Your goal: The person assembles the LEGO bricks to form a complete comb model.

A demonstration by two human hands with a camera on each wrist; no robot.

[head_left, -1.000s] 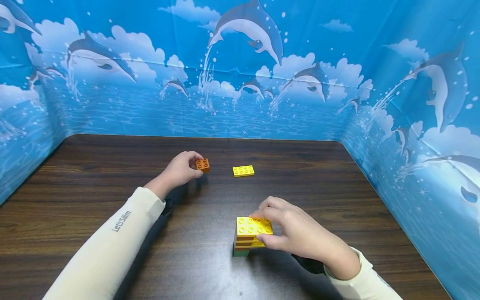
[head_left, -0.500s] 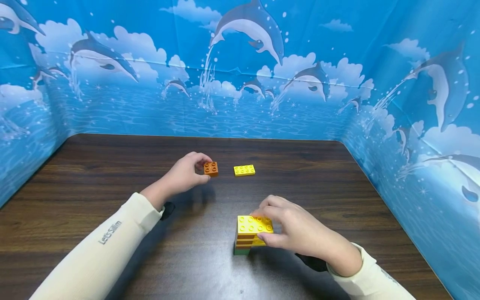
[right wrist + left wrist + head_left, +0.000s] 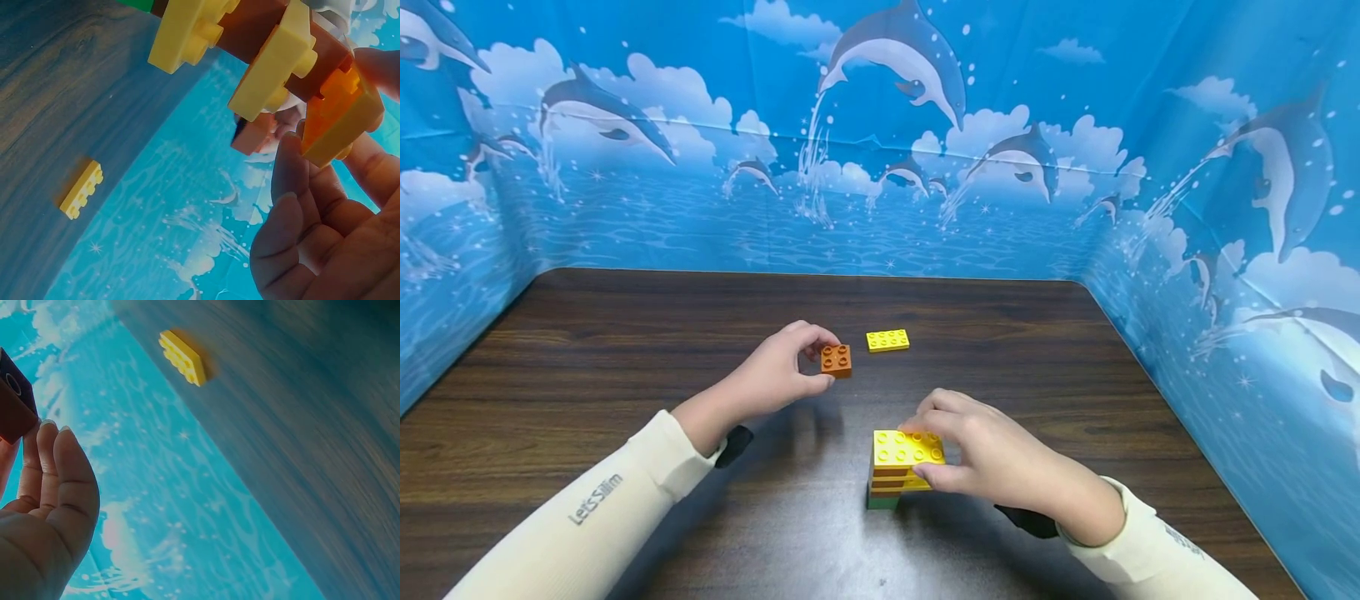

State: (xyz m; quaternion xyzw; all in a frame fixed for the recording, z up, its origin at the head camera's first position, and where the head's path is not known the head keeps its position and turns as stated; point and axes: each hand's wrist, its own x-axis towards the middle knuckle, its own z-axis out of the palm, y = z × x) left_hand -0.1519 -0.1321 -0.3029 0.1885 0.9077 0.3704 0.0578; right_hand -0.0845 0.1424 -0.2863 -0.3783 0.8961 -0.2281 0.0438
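My left hand [image 3: 775, 371] pinches a brown two-by-two toy brick [image 3: 836, 361] between thumb and fingers, its studs facing up. In the left wrist view that brick [image 3: 15, 403] shows only in part at the left edge. At the front, my right hand [image 3: 992, 454] grips the yellow top piece of a brick tower [image 3: 887, 462] by its right end. Seen from the right wrist, yellow pieces [image 3: 269, 72] jut out sideways between brown bricks [image 3: 250, 25]. A green brick [image 3: 882, 502] forms the tower's bottom.
Behind the hands, a loose yellow two-by-four piece [image 3: 887, 340] lies flat on the dark wooden table [image 3: 1037, 358]. A blue curtain with dolphins [image 3: 820, 225] stands round the table's back and sides.
My left hand has carried the brown brick rightward and toward the front, closer to the tower. The right hand keeps its grip on the tower, which stays in place.
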